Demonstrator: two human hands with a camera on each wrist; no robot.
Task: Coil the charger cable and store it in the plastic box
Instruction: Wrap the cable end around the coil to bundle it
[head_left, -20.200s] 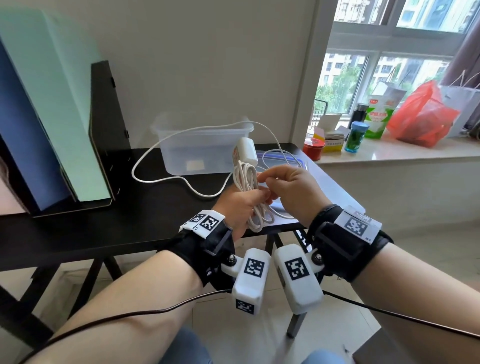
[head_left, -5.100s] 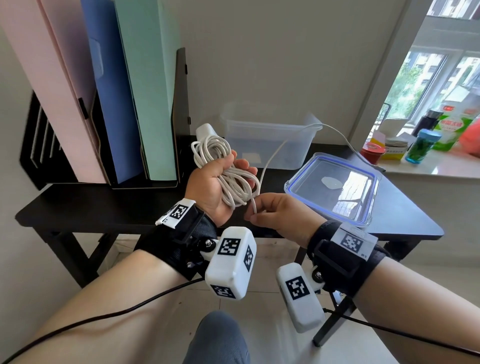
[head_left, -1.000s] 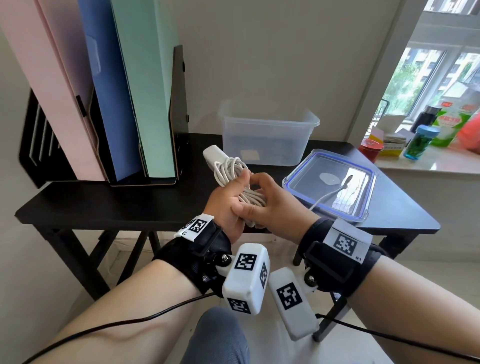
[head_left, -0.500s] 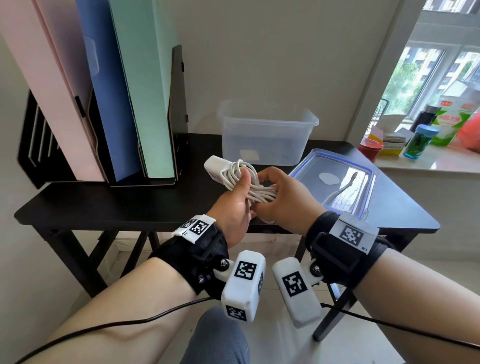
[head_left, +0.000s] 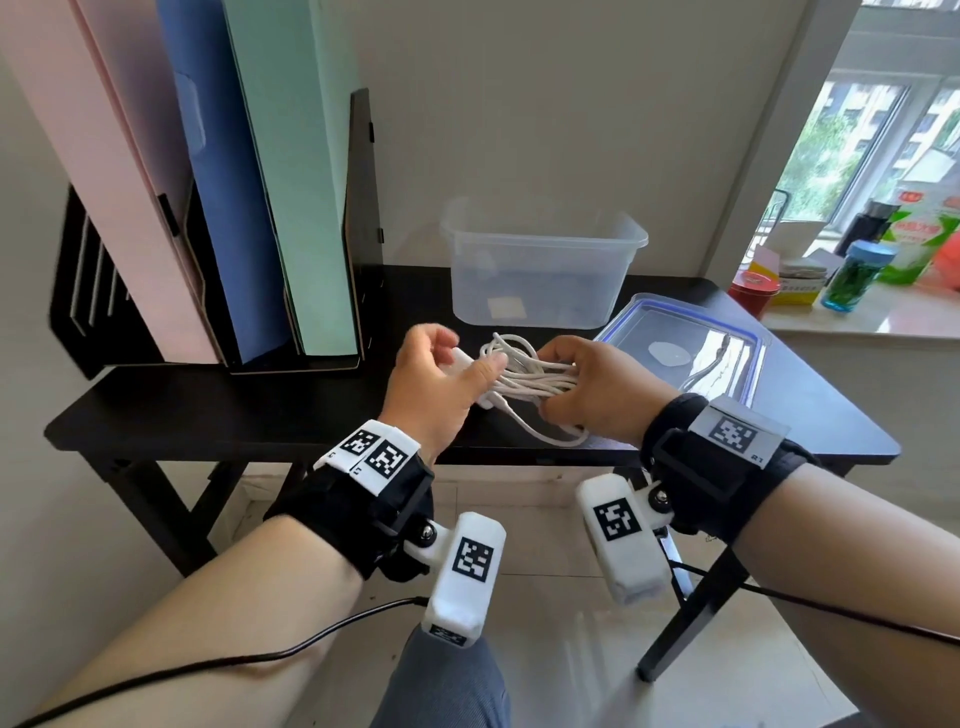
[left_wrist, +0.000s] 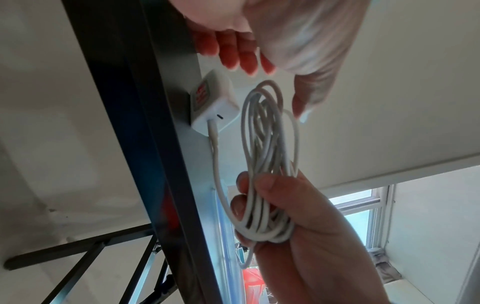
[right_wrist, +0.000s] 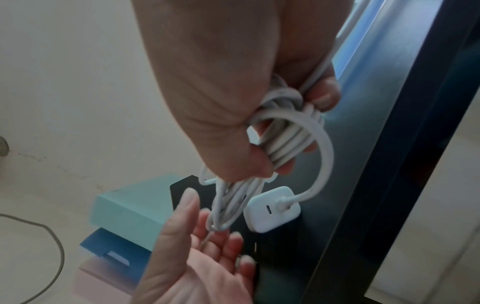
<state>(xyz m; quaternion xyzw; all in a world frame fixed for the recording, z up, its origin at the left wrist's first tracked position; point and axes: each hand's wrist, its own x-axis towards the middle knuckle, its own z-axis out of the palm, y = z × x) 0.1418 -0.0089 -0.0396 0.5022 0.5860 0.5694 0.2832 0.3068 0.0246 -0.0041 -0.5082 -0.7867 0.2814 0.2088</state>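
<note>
The white charger cable (head_left: 530, 375) is wound into a loose coil just above the black table (head_left: 249, 410). My right hand (head_left: 577, 385) grips one end of the coil (right_wrist: 288, 142) in its curled fingers. The white charger brick (left_wrist: 213, 102) hangs from the coil's other end by a short loop, close to the table edge. My left hand (head_left: 445, 359) is beside the brick with fingers spread and holds nothing (right_wrist: 205, 255). The clear plastic box (head_left: 540, 270) stands without its lid behind the hands, against the wall.
The blue-rimmed lid (head_left: 685, 353) lies flat on the table to the right of the box. Pink, blue and green folders stand in a black file holder (head_left: 358, 218) on the left. Bottles and packets (head_left: 857, 270) sit on the window sill at far right.
My left hand has let go of the coil and opened. The right hand now holds the bundle alone, and it has moved slightly forward and to the right.
</note>
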